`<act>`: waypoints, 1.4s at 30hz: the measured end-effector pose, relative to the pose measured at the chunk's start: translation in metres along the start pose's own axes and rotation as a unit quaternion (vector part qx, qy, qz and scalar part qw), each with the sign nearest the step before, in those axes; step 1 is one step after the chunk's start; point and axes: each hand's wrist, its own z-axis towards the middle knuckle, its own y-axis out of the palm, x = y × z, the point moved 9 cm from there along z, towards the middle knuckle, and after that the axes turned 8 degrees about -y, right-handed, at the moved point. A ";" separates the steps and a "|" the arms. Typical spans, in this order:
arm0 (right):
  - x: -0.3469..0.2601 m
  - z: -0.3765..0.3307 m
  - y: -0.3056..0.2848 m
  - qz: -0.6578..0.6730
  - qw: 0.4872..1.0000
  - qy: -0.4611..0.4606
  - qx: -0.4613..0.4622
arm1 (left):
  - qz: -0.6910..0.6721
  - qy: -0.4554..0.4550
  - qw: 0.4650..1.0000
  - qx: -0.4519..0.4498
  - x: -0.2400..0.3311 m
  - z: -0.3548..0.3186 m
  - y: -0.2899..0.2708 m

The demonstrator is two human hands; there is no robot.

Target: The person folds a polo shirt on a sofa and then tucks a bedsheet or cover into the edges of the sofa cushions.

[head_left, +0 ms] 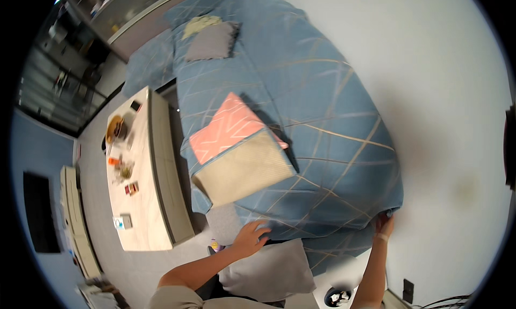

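A blue cover point(333, 121) with pale crossing lines lies over the long sofa. At its near right corner, beside the white wall, my right hand point(384, 225) is closed on the edge of the blue cover; the fingertips are partly hidden in the fabric. My left hand point(251, 239) holds nothing, its fingers apart, close to the cover's near edge. Just below it lies a light grey cushion point(271, 271). On the cover rest a pink patterned pillow point(228, 123) and a beige piece with blue edging point(244, 169), which overlaps the pillow.
Left of the sofa stands a long pale table point(142, 217) with a round wooden bowl point(114, 129) and small items. Farther back on the sofa lies a grey pillow point(212, 41). By my right forearm is a dark round container point(337, 297) on a white surface.
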 end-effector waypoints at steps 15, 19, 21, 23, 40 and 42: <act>0.086 -0.503 -0.039 -0.239 0.964 0.080 -0.085 | -0.096 -0.109 0.987 -0.072 -0.207 -0.290 -0.124; 0.123 -0.547 -0.038 -0.277 0.945 0.098 -0.145 | -0.023 -0.176 0.981 -0.083 -0.268 -0.333 -0.140; 0.146 -0.551 -0.042 -0.295 0.936 0.118 -0.152 | -0.006 -0.223 0.972 -0.080 -0.286 -0.340 -0.143; 0.163 -0.540 -0.024 -0.326 0.923 0.110 -0.173 | -0.062 -0.255 0.965 -0.022 -0.278 -0.325 -0.156; 0.304 -0.555 0.353 -0.414 0.857 0.139 -0.272 | -0.031 -0.155 0.986 -0.051 -0.419 -0.078 -0.409; 0.298 -0.559 0.375 -0.383 0.872 0.171 -0.252 | -0.014 -0.151 0.987 -0.052 -0.425 -0.035 -0.460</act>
